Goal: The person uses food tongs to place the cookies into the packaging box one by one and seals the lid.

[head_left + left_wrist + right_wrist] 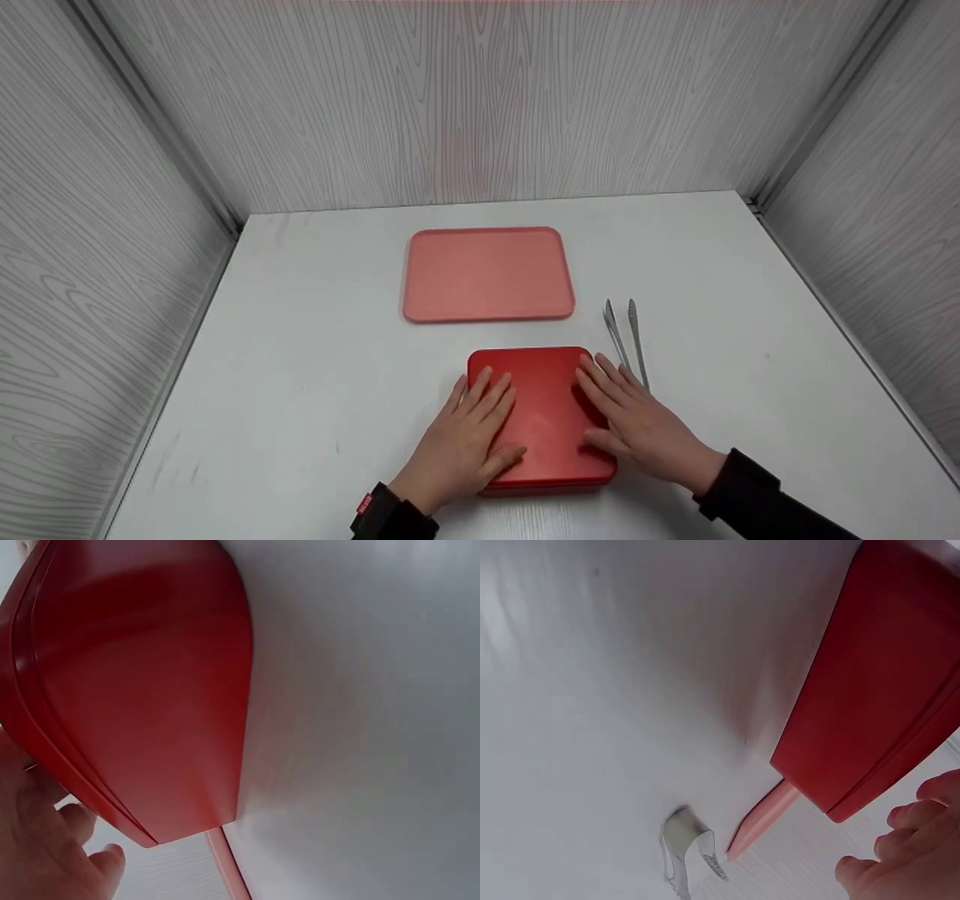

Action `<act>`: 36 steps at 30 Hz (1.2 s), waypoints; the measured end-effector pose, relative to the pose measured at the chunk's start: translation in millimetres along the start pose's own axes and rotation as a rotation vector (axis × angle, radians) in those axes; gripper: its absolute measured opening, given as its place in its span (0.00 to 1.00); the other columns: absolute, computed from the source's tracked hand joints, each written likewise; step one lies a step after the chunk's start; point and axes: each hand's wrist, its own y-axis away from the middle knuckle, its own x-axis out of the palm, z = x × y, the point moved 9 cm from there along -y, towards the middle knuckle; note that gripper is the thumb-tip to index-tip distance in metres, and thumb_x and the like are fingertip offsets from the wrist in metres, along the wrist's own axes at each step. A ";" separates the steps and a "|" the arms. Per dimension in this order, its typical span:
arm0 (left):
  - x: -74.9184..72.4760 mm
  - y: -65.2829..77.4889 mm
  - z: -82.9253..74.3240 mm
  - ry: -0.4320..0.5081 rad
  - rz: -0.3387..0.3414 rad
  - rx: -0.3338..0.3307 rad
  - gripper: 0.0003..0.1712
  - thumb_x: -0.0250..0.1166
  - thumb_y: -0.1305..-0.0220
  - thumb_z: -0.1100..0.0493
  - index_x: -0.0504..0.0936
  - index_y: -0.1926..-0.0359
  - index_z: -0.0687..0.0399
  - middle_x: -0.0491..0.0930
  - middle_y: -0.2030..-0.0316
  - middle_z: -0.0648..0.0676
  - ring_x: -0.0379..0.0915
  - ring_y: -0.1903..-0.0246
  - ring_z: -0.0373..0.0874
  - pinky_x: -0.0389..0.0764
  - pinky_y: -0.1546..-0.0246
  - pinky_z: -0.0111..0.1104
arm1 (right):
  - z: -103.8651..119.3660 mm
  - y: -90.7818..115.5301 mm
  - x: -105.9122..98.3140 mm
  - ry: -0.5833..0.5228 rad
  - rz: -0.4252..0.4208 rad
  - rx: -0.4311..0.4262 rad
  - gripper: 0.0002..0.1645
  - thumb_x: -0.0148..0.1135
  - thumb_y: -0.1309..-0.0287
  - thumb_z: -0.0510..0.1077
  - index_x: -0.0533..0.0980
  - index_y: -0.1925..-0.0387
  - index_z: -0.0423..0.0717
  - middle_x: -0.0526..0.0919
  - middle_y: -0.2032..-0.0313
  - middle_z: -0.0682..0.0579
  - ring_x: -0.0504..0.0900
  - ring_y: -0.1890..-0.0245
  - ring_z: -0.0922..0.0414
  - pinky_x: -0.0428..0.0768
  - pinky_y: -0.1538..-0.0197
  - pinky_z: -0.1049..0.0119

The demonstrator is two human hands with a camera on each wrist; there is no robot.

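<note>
A red rectangular tin (544, 420) with its lid on stands near the front of the white table. My left hand (466, 439) lies along the lid's left side, fingers spread and fairly straight. On the right edge of the lid rests my right hand (641, 427), its fingers also extended. The tin's side wall (150, 705) and lid seam show in the left wrist view, with the left hand (52, 840) at the lid. From the right wrist view, the tin (877, 682) reaches down to the tabletop, the right hand (911, 855) beside its lid.
Behind the tin lies a pink tray (489, 276). Metal tongs (636, 334) rest on the table just right of the tin, partly hidden by the right hand. Grey wood-grain panels (420, 97) wall in the table at the back and both sides.
</note>
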 end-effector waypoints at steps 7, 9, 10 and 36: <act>10.8 -4.6 3.8 -0.006 0.044 -0.010 0.51 0.38 0.28 0.23 0.50 0.18 0.51 0.45 0.18 0.50 0.33 0.19 0.46 0.39 0.21 0.53 | -6.3 -8.3 14.3 -0.044 0.043 0.044 0.51 0.53 0.29 0.68 0.52 0.19 0.43 0.49 0.19 0.48 0.48 0.20 0.46 0.33 0.20 0.66; 13.2 -3.8 3.9 -0.004 0.044 -0.016 0.52 0.38 0.28 0.22 0.49 0.18 0.51 0.44 0.18 0.49 0.33 0.19 0.44 0.39 0.21 0.53 | -6.7 -6.9 17.6 -0.049 0.039 0.049 0.51 0.53 0.29 0.69 0.53 0.19 0.44 0.50 0.19 0.49 0.49 0.20 0.47 0.34 0.20 0.67; 13.7 -3.1 3.7 -0.005 0.039 -0.015 0.52 0.37 0.28 0.22 0.49 0.18 0.51 0.44 0.18 0.49 0.33 0.19 0.44 0.39 0.21 0.53 | -6.3 -6.0 18.6 -0.051 0.033 0.048 0.51 0.53 0.29 0.69 0.53 0.19 0.45 0.51 0.19 0.49 0.50 0.20 0.48 0.35 0.20 0.67; 11.7 -4.3 7.2 0.019 0.020 -0.006 0.52 0.40 0.28 0.23 0.50 0.18 0.51 0.43 0.18 0.50 0.33 0.19 0.46 0.38 0.21 0.54 | -12.0 -12.3 15.2 0.020 0.073 0.022 0.53 0.52 0.30 0.72 0.54 0.20 0.43 0.51 0.19 0.47 0.49 0.20 0.48 0.42 0.19 0.52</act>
